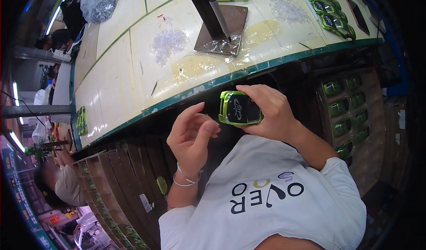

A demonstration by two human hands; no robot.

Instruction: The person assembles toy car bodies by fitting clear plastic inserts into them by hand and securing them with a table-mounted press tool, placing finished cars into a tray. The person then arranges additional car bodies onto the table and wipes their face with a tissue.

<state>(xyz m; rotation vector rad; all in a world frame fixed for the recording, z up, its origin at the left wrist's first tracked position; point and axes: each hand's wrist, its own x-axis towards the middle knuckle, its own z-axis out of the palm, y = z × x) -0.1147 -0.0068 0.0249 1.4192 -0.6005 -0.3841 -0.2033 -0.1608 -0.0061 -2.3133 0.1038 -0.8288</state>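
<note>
Car shell [239, 110], lime green with a dark glossy top, sits in the person's right grip [273, 110], just off the near edge of the desk [120, 90] and above the lap. That grip is closed around one end of the shell, the fingers along its far side and the thumb apparently by the near side, so the opposite end is exposed toward the left grip [191, 136]. The left grip is half open with loosely curled fingers, beside the shell but apart from it; whether a small piece lies between thumb and fingers cannot be told.

For steady handling, the right grip would do best to press on the sides only, since the glossy top looks easy to smear or scratch. The left grip should come to the free end squarely and lightly. Working over the desk rather than beyond its rim would seem safer, as a slip here could drop the shell. The clear pieces [168, 43] heaped on the desk look small, so a fingertip pinch would suit them.
</note>
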